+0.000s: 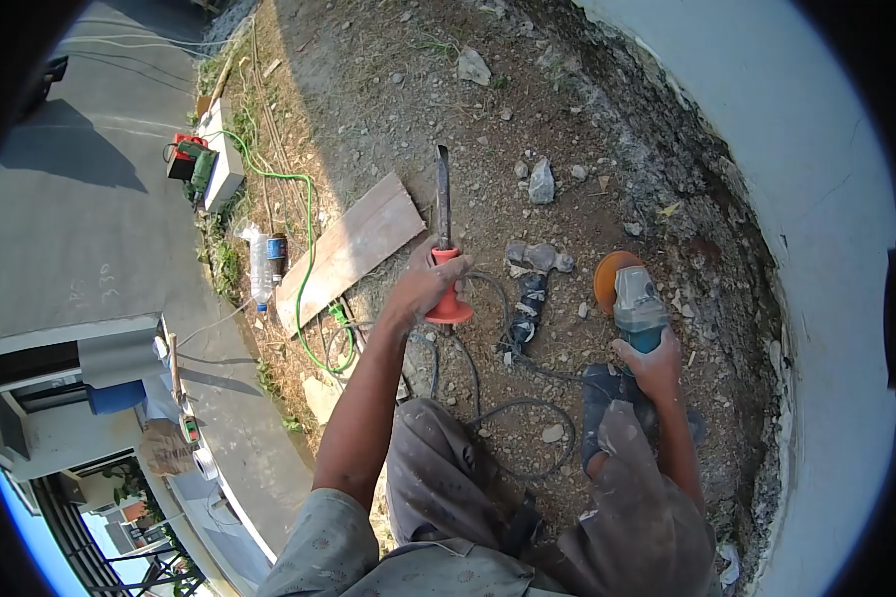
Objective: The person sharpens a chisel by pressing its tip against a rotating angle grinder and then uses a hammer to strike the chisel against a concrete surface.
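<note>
My left hand (428, 287) is wrapped round the red guarded grip of a cold chisel (443, 204), whose dark steel blade points away from me. My right hand (655, 366) grips the teal body of an angle grinder (639, 308), held low over the dirt at the right. An orange disc (608, 281) shows at the grinder's far left side. Between my two hands a hammer (536, 261) lies on the ground, its handle wrapped in dark material. A black cable (508, 403) loops over the soil near my legs.
A wooden board (363, 244) lies left of the chisel, with a green cord (311, 224) across it. Bottles (259, 269) and a green power tool (200, 177) beside a pale block (224, 174) are further left. Loose stones (542, 183) dot the soil; a white wall (816, 199) bounds the right.
</note>
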Available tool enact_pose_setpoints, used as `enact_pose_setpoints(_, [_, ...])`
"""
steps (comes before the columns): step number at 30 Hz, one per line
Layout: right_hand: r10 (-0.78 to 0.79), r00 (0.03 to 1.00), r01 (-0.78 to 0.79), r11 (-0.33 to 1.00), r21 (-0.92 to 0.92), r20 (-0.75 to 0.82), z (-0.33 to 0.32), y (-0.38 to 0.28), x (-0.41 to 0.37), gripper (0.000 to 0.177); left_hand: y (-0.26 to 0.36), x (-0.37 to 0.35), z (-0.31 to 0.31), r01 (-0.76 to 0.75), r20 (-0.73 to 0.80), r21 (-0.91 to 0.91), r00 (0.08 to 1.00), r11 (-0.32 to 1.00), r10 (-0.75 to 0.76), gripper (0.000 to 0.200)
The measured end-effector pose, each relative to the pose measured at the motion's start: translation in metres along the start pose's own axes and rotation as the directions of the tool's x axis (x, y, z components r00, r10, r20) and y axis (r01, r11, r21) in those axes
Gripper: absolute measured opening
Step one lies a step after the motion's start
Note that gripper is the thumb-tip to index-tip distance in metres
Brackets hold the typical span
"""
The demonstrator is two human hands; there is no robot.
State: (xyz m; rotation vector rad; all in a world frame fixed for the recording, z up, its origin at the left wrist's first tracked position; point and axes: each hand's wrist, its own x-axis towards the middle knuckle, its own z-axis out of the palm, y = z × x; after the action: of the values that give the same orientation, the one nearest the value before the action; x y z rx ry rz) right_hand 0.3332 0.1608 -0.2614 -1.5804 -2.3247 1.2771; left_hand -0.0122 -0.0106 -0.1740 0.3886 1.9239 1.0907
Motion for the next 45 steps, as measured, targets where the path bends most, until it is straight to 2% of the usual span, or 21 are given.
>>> enact_pose_setpoints(1, [-0.002,1.000,0.002,1.000,0.021,0.010,0.000,-0.002,0.001,0.079,-0.010,0.005,0.009,0.017,0.026,0.055,0.999,0.998,-0.018,0.030])
enact_pose_setpoints(2, [0.000,1.000,0.000,0.999,0.040,0.020,-0.001,-0.002,0.000,0.079,-0.024,0.014,0.016,0.027,0.079,0.194,0.996,0.981,-0.043,0.034])
enact_pose_setpoints(5, [-0.013,1.000,0.013,1.000,0.029,0.004,-0.002,-0.002,-0.001,0.080,-0.047,0.017,0.046,0.012,0.222,0.264,0.972,0.964,-0.073,0.036])
enact_pose_setpoints(6, [0.013,1.000,-0.013,0.999,0.036,0.014,-0.004,-0.002,-0.004,0.080,-0.058,0.024,0.051,-0.074,0.262,0.391,0.964,0.917,-0.034,0.034])
enact_pose_setpoints(8, [0.048,0.998,-0.050,0.997,0.056,0.032,-0.007,-0.003,-0.002,0.080,-0.058,0.031,0.059,-0.038,0.314,0.456,0.942,0.889,-0.121,0.034])
enact_pose_setpoints(10, [0.016,1.000,-0.015,0.998,0.059,-0.012,-0.004,0.006,-0.003,0.072,-0.063,0.040,0.062,-0.031,0.359,0.507,0.916,0.861,-0.179,0.034])
enact_pose_setpoints(13, [0.009,1.000,-0.008,0.999,0.053,-0.021,-0.003,0.009,0.000,0.069,-0.089,0.050,0.065,-0.206,0.398,0.680,0.909,0.704,-0.119,0.032])
enact_pose_setpoints(16, [0.034,0.999,-0.034,0.998,0.050,0.012,-0.010,-0.007,0.001,0.069,-0.098,0.035,0.069,-0.277,0.262,0.644,0.956,0.713,0.134,0.031])
enact_pose_setpoints(22, [0.070,0.996,-0.069,0.997,-0.017,0.057,-0.007,-0.015,0.005,0.074,-0.092,0.027,0.068,-0.084,0.188,0.729,0.979,0.679,-0.082,0.040])
enact_pose_setpoints(25, [0.046,0.997,-0.045,0.999,-0.012,0.056,-0.004,-0.017,0.006,0.076,-0.091,0.029,0.063,-0.074,0.229,0.693,0.966,0.717,-0.121,0.044])
enact_pose_setpoints(29, [0.055,0.996,-0.054,0.998,-0.013,0.074,-0.003,-0.016,0.007,0.076,-0.096,0.039,0.052,0.045,0.305,0.590,0.912,0.806,-0.274,0.049])
enact_pose_setpoints(31, [0.055,0.995,-0.054,0.998,-0.016,0.087,-0.004,-0.018,0.008,0.076,-0.097,0.042,0.049,0.077,0.338,0.561,0.887,0.824,-0.314,0.050])
enact_pose_setpoints(34, [0.059,0.990,-0.055,0.998,-0.030,0.125,-0.004,-0.020,0.013,0.079,-0.094,0.044,0.051,0.052,0.326,0.611,0.893,0.790,-0.311,0.045])
enact_pose_setpoints(37, [0.066,0.986,-0.054,0.996,-0.077,0.154,-0.004,-0.026,0.017,0.082,-0.090,0.033,0.059,-0.151,0.299,0.719,0.948,0.678,-0.107,0.036])
enact_pose_setpoints(40, [0.095,0.983,-0.077,0.990,-0.117,0.154,-0.003,-0.036,0.017,0.085,-0.125,0.031,0.068,-0.298,0.271,0.693,0.951,0.657,0.146,0.026])
enact_pose_setpoints(43, [0.121,0.974,-0.093,0.985,-0.148,0.192,-0.006,-0.045,0.016,0.088,-0.135,0.026,0.077,-0.337,0.256,0.745,0.941,0.576,0.220,0.023])
enact_pose_setpoints(45, [0.105,0.970,-0.073,0.986,-0.148,0.220,-0.005,-0.048,0.015,0.087,-0.142,0.025,0.083,-0.327,0.206,0.755,0.941,0.568,0.268,0.022])
